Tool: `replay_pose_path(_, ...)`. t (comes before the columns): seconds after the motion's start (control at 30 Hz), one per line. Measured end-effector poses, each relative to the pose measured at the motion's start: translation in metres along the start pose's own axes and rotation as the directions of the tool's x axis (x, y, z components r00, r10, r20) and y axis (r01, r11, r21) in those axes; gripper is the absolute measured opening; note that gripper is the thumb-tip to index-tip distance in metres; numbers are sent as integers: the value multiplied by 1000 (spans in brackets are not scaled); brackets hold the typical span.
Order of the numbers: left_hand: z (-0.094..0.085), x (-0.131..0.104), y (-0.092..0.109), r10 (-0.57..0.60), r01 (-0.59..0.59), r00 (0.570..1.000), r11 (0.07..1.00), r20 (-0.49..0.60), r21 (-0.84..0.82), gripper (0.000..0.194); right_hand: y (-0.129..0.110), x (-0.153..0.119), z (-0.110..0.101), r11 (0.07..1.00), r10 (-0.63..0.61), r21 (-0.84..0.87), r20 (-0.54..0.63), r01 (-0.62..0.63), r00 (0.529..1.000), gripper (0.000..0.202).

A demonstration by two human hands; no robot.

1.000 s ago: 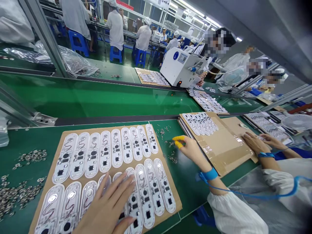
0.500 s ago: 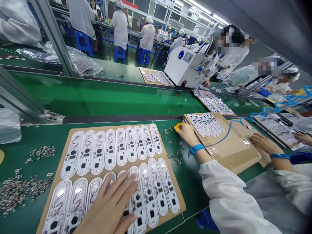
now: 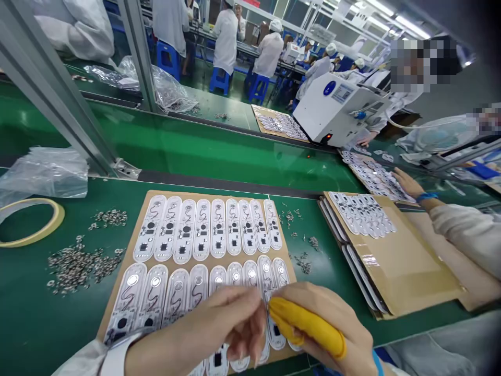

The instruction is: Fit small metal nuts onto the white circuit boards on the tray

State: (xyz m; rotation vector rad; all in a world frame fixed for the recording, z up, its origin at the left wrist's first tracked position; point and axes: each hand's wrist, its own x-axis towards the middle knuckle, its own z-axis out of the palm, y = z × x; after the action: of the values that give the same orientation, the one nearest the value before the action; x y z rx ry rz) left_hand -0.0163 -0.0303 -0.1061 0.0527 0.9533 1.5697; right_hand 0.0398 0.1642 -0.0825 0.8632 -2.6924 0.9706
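Note:
My left hand, a watch on its wrist, hangs over the lower row of white oval pieces with its fingers curled together. Touching or nearly touching it, my right hand has yellow covers on its thumb and a finger, pressed together, and a blue band at the wrist. Whatever either hand holds is hidden. Under both hands, two rows of the pieces, with wires and black parts, lie on a cardboard sheet. Small metal parts are heaped to the left, and smaller groups lie right of the sheet.
A tape roll and plastic bag sit at the left. Stacked cardboard with white pieces stands right. Behind are a metal post, a white machine and another person's hand over a far sheet.
My right hand has come from beside the cardboard stack to my left hand. My left hand's spread fingers have curled. The other person's hand has moved to the far sheet. The view has shifted.

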Motion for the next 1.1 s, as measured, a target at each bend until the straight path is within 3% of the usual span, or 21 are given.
replay_pose_path(0.1,1,-1,1,2,-2,1000,1000,9,-9,59,2,4,4,998,53,-18,9,-53,999,29)
replay_pose_path(0.17,-1,-2,1,48,-47,999,999,23,-28,57,2,12,9,999,21,46,-35,-20,999,20)
replay_pose_path(0.27,-8,-2,-1,179,-177,981,983,70,-40,52,1,26,16,972,7,235,-112,20,994,17)
replay_pose_path(0.37,-15,1,-5,319,-319,947,948,50,-6,49,-1,38,18,929,57,371,-100,-16,993,19)
replay_pose_path(0.5,-22,3,-5,346,-336,936,933,-62,129,49,6,55,16,915,75,401,-56,-47,996,8)
replay_pose_path(0.6,-27,1,-2,370,-270,911,867,-179,418,47,33,76,15,905,161,397,9,-151,987,6)
replay_pose_path(0.67,-29,1,-2,445,-183,877,655,-179,733,43,62,93,15,864,300,394,100,-315,949,18)
replay_pose_path(0.73,-33,5,-4,519,-78,851,273,-79,959,43,94,109,15,822,416,344,179,-453,892,30)
replay_pose_path(0.8,-36,12,-9,585,8,808,-125,67,992,43,121,120,14,807,447,300,255,-509,858,33)
replay_pose_path(0.87,-39,21,-17,660,98,727,-374,190,922,43,138,124,14,802,445,263,337,-537,830,33)
replay_pose_path(0.93,-43,29,-24,721,183,651,-453,238,873,44,147,124,14,802,439,228,403,-552,803,31)
replay_pose_path(1.0,-46,36,-28,760,243,608,-452,228,858,44,149,122,17,809,435,197,434,-554,789,27)
replay_pose_path(1.1,-50,41,-30,769,263,604,-440,210,858,46,150,120,21,820,432,164,450,-548,782,25)
